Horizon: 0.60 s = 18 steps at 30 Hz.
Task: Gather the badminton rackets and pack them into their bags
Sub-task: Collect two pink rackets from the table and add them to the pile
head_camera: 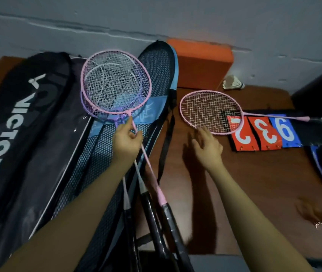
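My left hand point(128, 141) grips the shafts of a stack of pink and purple rackets point(115, 83) just below their heads, over a blue mesh racket bag point(156, 61). A black Victor bag point(24, 122) lies to the left of it. Another pink racket point(211, 111) lies flat on the brown table point(244, 183), its shaft running right over a flip scoreboard point(264, 132). My right hand point(207, 146) hovers with fingers spread just below that racket's head, fingertips close to its rim.
An orange block point(201, 63) stands against the grey wall at the back. A white shuttlecock point(232, 82) lies behind the single racket. A dark object point(317, 91) sits at the right edge. Another person's hand point(311, 213) is at the lower right.
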Tool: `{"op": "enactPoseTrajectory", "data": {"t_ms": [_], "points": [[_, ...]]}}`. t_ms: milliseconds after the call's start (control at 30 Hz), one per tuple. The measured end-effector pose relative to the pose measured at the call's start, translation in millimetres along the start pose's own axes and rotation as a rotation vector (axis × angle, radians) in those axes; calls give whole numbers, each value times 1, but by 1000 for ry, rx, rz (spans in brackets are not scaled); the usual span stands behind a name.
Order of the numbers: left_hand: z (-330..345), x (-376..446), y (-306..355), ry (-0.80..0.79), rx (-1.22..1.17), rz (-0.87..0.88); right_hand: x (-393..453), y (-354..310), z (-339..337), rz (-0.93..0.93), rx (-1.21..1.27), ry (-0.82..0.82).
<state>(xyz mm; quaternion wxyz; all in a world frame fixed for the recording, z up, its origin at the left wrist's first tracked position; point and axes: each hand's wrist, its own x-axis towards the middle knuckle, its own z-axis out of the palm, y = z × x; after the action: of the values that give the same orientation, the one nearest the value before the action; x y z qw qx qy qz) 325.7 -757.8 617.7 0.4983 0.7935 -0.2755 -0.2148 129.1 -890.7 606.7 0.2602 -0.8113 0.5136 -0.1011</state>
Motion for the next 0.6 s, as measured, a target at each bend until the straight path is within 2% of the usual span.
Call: {"op": "enactPoseTrajectory", "data": {"t_ms": [133, 233, 333, 467, 600], "points": [[8, 10, -12, 10, 259, 194, 32, 20, 14, 112, -158, 70], [10, 13, -20, -37, 444, 184, 24, 22, 25, 120, -247, 38], [7, 8, -20, -76, 620, 191, 3, 12, 29, 24, -234, 53], [1, 4, -17, -115, 656, 200, -29, -4, 43, -151, -231, 52], [-8, -1, -16, -155, 692, 254, -46, -24, 56, -131, -154, 31]]}}
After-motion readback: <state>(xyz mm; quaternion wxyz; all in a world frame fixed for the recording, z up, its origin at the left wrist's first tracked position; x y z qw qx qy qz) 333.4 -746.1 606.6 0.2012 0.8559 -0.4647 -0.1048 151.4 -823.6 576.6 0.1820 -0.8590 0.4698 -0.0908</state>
